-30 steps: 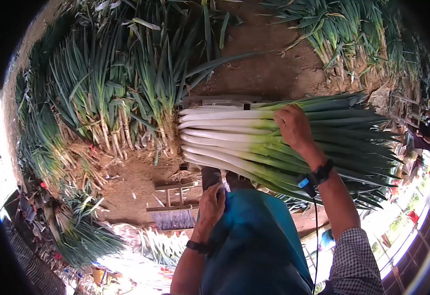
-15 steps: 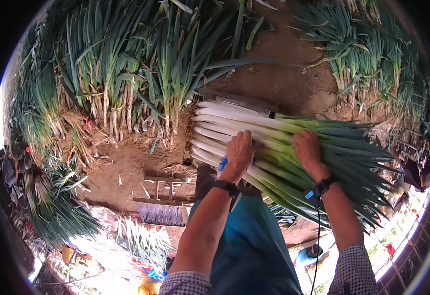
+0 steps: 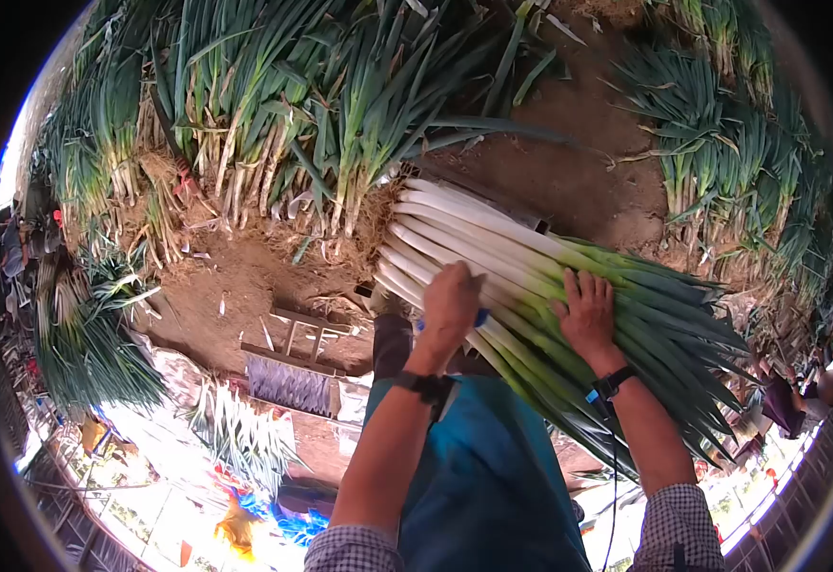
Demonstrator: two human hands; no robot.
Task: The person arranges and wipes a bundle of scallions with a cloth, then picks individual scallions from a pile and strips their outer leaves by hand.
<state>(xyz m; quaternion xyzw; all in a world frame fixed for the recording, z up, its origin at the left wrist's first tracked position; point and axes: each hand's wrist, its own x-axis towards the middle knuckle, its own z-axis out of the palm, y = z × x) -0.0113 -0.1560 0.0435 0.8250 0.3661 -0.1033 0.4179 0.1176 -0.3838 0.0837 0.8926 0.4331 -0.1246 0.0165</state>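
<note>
A thick bundle of long green onions (image 3: 493, 250) lies slantwise before me, white stalks to the left and dark green leaves to the right. My left hand (image 3: 451, 310) is closed at the near edge of the white stalks. A blue strip (image 3: 481, 317) shows on both sides of its fingers; the part within the fist is hidden. My right hand (image 3: 588, 315) rests on the bundle where white turns to green, fingers spread and nothing gripped in them. A dark rail (image 3: 493, 202) shows along the bundle's far side.
Untrimmed green onions (image 3: 245, 124) stand densely packed at the back left, and more onions (image 3: 721, 143) at the back right. A wooden frame with bristles (image 3: 293, 383) sits on the soil at left, near a loose heap of onions (image 3: 83, 334).
The view has shifted slightly. My left hand has tightened into a fist and moved a little toward me along the near edge. My right hand's fingers have spread flat on the bundle.
</note>
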